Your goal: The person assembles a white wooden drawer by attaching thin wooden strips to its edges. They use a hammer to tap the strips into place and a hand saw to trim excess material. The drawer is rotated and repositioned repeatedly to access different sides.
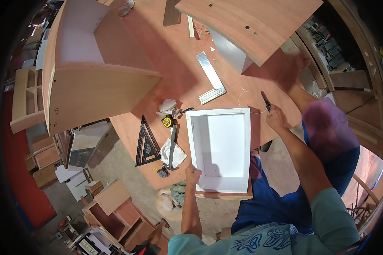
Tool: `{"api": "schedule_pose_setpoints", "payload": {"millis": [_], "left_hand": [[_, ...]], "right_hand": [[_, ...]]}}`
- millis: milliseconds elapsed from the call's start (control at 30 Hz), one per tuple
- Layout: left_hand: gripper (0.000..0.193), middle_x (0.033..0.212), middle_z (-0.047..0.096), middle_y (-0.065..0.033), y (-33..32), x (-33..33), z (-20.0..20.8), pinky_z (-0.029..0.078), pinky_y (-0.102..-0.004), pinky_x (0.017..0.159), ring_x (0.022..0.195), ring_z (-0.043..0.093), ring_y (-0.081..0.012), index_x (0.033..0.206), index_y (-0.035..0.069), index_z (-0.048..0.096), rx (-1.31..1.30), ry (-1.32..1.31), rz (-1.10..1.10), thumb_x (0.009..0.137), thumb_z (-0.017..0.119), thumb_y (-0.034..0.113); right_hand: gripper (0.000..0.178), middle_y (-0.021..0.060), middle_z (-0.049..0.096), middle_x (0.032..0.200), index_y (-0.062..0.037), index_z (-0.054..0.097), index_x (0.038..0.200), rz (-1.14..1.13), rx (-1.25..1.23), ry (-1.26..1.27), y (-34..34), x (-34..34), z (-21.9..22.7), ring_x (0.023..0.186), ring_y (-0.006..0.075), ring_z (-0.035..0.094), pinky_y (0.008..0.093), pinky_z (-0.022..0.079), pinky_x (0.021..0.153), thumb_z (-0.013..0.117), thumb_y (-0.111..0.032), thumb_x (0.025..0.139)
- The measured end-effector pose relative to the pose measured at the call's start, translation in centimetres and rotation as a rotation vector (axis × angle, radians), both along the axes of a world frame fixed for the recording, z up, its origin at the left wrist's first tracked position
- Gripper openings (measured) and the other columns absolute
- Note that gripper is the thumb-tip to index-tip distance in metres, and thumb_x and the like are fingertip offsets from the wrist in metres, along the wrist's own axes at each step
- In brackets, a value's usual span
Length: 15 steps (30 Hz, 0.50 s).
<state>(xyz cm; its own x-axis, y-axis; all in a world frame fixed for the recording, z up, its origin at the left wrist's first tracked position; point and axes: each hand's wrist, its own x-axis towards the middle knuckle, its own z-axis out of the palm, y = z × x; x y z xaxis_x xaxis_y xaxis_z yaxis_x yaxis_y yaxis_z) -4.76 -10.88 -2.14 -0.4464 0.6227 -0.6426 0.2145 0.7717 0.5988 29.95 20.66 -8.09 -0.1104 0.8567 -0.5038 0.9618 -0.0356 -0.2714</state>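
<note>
A white open-topped drawer box (217, 109) lies in front of me at the table's near edge, its hollow facing up. My left hand (192, 175) is closed on the box's left wall near its lower corner. Beyond the right side of the box, my right hand (277, 118) grips a dark utility knife (266, 101) pointing up and away. A thin pale strand curls between the box's far right corner and that hand. Left of the box lie a hammer (172, 146), a white cloth (178, 156), a yellow-and-black tape measure (167, 121) and a black triangular square (145, 146).
Two large plywood carcasses, one at left (102, 93) and one at far right (251, 25), stand on the reddish wooden table (157, 180). A metal try square (211, 78) lies between them. A dog (167, 202) rests on the floor. Another person's leg (157, 231) shows at the bottom.
</note>
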Motion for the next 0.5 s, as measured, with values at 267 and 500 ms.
{"api": "schedule_pose_setpoints", "payload": {"millis": [267, 500], "left_hand": [[0.060, 0.066, 0.061, -0.0108, 0.3, 0.2, 1.1, 0.050, -0.0326, 0.059, 0.059, 0.060, -0.0197, 0.123, -0.002, 0.060, -0.015, 0.067, -0.007, 0.063, 0.056, -0.001], [0.052, 0.078, 0.066, -0.0181, -0.5, 2.9, 2.0, 0.052, -0.0376, 0.066, 0.069, 0.067, -0.0288, 0.133, -0.002, 0.050, -0.029, 0.193, 0.045, 0.082, 0.058, -0.003]], "right_hand": [[0.050, 0.0259, 0.053, 0.126, -0.0016, 0.047, 0.129, 0.062, 0.040, -0.019, 1.0, -1.3, 0.0, 0.119, 0.0398, 0.055, 0.0448, 0.048, 0.098, 0.065, -0.010, 0.083], [0.042, 0.0205, 0.061, 0.113, -0.0010, 0.059, 0.124, 0.199, 0.385, 0.292, 5.1, -7.9, -2.2, 0.106, 0.0341, 0.061, 0.0427, 0.050, 0.089, 0.066, -0.007, 0.083]]}}
